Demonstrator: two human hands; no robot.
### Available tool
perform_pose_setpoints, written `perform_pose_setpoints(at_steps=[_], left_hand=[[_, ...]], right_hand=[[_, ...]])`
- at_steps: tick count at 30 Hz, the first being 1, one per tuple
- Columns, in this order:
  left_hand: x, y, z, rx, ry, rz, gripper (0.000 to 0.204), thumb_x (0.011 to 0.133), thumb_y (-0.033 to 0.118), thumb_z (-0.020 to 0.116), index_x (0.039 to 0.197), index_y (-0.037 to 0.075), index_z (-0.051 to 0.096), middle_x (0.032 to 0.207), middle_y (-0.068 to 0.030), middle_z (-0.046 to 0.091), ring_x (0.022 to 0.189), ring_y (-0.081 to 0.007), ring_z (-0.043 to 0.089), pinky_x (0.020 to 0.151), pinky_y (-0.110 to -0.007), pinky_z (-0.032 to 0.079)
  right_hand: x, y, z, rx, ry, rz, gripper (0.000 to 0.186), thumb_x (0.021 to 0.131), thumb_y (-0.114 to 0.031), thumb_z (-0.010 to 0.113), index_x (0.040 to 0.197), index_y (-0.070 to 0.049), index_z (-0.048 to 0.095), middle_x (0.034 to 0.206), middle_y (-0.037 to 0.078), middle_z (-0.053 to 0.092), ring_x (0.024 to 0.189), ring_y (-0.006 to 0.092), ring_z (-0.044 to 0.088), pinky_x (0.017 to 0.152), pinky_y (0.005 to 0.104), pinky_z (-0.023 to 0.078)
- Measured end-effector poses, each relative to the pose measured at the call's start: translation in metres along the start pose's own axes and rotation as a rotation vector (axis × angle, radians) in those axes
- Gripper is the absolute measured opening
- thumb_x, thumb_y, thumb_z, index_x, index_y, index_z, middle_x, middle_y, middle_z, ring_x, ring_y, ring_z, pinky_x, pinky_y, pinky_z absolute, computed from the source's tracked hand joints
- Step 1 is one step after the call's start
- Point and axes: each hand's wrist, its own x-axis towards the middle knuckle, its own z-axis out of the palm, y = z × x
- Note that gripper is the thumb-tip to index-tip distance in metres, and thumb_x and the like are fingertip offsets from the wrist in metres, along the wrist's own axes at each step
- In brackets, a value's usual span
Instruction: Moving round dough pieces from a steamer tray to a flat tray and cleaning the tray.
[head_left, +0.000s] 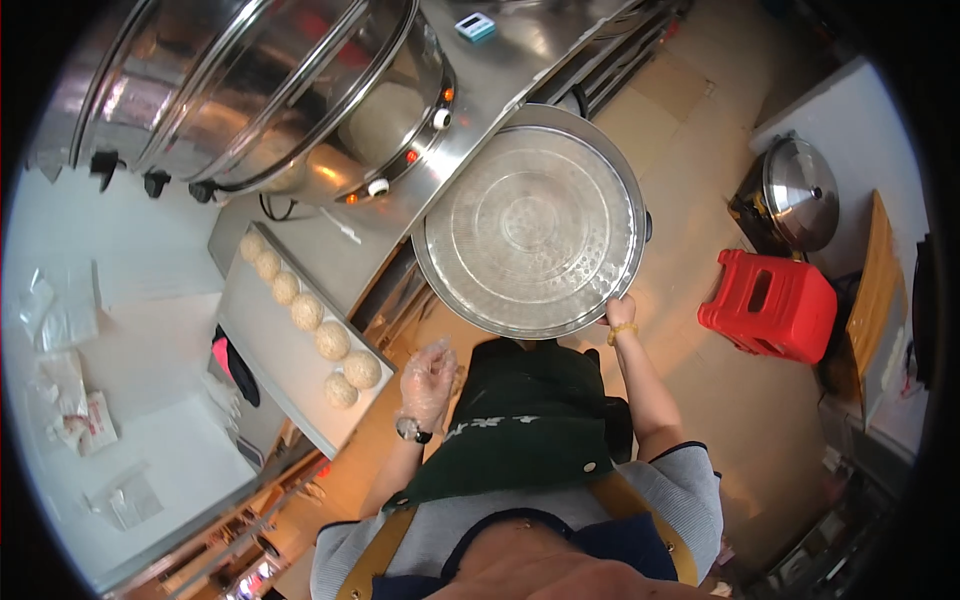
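Observation:
My right hand [620, 312] grips the near right rim of a large, round, shallow metal pan [530, 220] with black side handles. Rings and wet-looking spots mark its bottom. The pan's far left side meets the steel counter edge; its near side is in front of my dark green apron. My left hand [428, 380], in a clear plastic glove, is apart from the pan with half-bent fingers and nothing visible in it. Beside it a long white tray [300, 375] carries several round, pale, seed-coated balls [306, 312] in a row.
A tall steel steamer [390, 125] with lit orange lamps stands on the steel counter [480, 85], near a small blue timer [475, 27]. A red plastic stool [775, 305] and a shiny domed lid [802, 193] are at the right. Plastic bags [65, 305] lie far left.

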Motion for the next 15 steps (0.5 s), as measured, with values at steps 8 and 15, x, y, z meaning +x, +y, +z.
perform_pose_setpoints(at_steps=[8,15], left_hand=[[-0.002,-0.02,-0.015,-0.033,-0.011,-0.037,0.022,0.087,0.014,0.065,0.103,0.0,0.063,0.103,-0.0152,0.064,0.08,-0.0207,0.065,0.07,-0.031,0.054],[0.012,-0.018,0.027,0.011,0.019,-0.235,0.026,0.088,0.022,0.064,0.1,-0.002,0.066,0.079,-0.0134,0.067,0.071,-0.0179,0.066,0.066,-0.029,0.052]], right_hand=[[0.053,-0.092,0.024,0.01,0.001,0.036,0.028,0.077,-0.002,0.043,0.094,0.016,0.057,0.081,0.025,0.064,0.061,0.0332,0.067,0.045,0.0383,0.057],[0.147,-0.155,0.043,-0.027,-0.081,0.051,0.029,0.079,-0.004,0.045,0.096,0.017,0.055,0.083,0.028,0.063,0.061,0.0351,0.067,0.044,0.0396,0.057]])
